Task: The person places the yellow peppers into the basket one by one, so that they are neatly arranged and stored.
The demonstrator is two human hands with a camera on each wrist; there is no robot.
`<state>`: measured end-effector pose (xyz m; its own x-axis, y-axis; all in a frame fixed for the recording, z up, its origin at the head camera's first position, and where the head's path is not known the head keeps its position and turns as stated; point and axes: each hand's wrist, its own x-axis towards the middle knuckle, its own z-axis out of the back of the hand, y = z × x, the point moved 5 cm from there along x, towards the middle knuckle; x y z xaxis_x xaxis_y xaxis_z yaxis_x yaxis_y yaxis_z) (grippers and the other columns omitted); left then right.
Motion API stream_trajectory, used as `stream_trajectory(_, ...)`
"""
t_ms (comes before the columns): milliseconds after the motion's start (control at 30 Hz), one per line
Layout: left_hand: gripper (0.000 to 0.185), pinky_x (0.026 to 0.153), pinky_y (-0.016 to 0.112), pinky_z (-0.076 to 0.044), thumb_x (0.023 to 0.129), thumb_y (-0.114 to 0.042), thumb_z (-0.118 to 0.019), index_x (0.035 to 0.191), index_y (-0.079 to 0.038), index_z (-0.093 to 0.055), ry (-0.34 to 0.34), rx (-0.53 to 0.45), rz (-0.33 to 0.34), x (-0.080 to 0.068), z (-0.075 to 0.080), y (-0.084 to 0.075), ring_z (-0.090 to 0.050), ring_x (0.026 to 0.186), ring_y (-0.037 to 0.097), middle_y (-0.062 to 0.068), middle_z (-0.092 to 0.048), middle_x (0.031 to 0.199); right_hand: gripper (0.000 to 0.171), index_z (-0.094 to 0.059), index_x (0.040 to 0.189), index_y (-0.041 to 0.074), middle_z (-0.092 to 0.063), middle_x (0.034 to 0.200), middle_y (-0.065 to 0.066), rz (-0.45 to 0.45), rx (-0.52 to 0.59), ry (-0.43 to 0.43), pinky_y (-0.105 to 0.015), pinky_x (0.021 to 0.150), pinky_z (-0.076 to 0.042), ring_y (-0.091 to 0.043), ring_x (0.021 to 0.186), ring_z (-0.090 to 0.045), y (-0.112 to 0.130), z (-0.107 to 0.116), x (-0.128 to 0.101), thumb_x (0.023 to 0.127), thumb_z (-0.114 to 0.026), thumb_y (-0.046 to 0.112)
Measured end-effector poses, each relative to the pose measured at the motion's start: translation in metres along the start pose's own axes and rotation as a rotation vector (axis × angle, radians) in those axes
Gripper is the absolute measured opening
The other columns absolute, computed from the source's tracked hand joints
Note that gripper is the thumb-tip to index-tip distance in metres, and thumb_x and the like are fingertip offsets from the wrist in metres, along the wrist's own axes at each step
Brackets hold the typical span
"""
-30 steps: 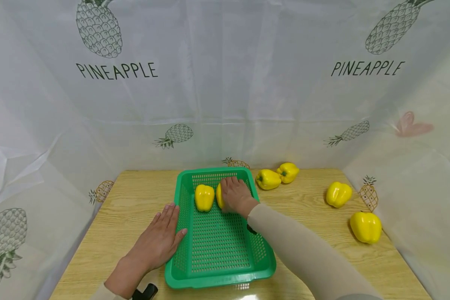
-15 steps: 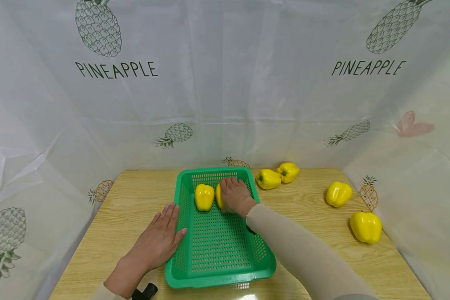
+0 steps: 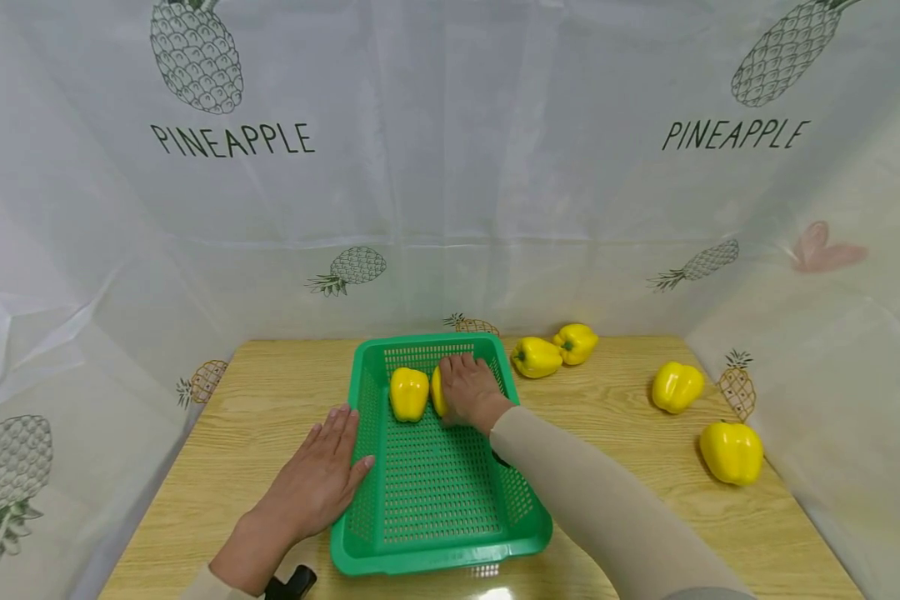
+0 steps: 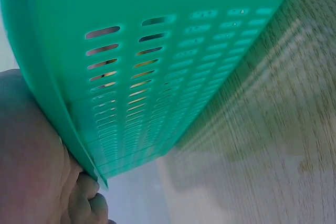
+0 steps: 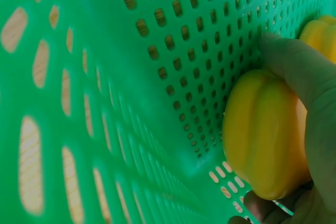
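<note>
HEAD VIEW
Right hand (image 3: 468, 390): curled over a yellow pepper (image 3: 438, 392) at the far end of the green basket (image 3: 435, 542); it grips the pepper, which sits on or just above the basket floor.
Left hand (image 3: 317, 479): flat on the table (image 3: 255, 400), fingers straight, thumb side touching the basket's left rim.
Second pepper (image 3: 408, 394): lies in the basket, just beside the gripped one.
Risk, crowding: the two peppers sit almost touching; a sideways release could knock the second one into a roll.
Risk, basket shift: judged light; if the left hand lifts off, a push from the right could slide it.
Surroundings: four loose peppers on the table right of the basket, two near the far edge (image 3: 537, 357) (image 3: 576, 343), two well apart toward the right (image 3: 677, 387) (image 3: 731, 452). Pineapple-print sheeting stands behind and to both sides.
Obstruction: the right basket wall lies between the right hand and the loose peppers.

LEFT WRIST VIEW
Basket wall (image 4: 157, 66): slotted outer side fills the frame; the hand (image 4: 31, 171) lies against its rim.
Finger state: cannot tell from here.

RIGHT WRIST VIEW
Gripped pepper (image 5: 262, 140): held between thumb (image 5: 294, 72) and fingers below, close to the perforated floor (image 5: 173, 40).
Risk, slip: the skin looks glossy; a loose grip could let it turn.
Second pepper (image 5: 320, 32): partly visible behind the thumb.
</note>
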<state>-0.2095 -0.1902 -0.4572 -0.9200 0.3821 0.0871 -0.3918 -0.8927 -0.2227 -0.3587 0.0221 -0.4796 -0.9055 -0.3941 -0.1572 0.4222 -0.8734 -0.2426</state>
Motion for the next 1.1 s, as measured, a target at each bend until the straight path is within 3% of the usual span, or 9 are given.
stream_trajectory(700,0.071,0.127,0.063,-0.028,0.113,-0.036,-0.050,0.161,0.011,-0.029,-0.001,0.005,-0.007,0.000,0.000,-0.002,-0.028,0.158,0.046,0.031,-0.029,0.168,0.101,-0.037,0.151,0.008,-0.048,0.147,-0.012,0.004,-0.013,-0.040,-0.044,0.113,-0.045,-0.030,0.133,-0.048,0.000,0.000,-0.004,0.083,-0.076,0.073)
stream_trajectory(933,0.072,0.127,0.063,-0.027,0.113,-0.038,-0.049,0.162,0.010,-0.026,0.024,0.003,-0.002,0.000,0.001,-0.002,-0.026,0.159,0.046,0.030,-0.026,0.170,0.120,-0.020,0.167,0.006,-0.037,0.167,-0.012,0.009,-0.001,-0.036,-0.049,0.122,-0.038,-0.031,0.151,-0.039,0.001,0.006,-0.007,0.086,-0.069,0.079)
stream_trajectory(1100,0.073,0.126,0.064,-0.028,0.113,-0.038,-0.049,0.162,0.010,-0.026,0.022,0.012,-0.004,0.000,0.001,0.000,-0.027,0.158,0.046,0.030,-0.026,0.169,0.119,-0.015,0.170,0.007,-0.036,0.169,-0.014,0.002,0.053,-0.107,-0.056,0.122,-0.038,-0.033,0.153,-0.039,0.005,0.026,-0.011,0.089,-0.064,0.080)
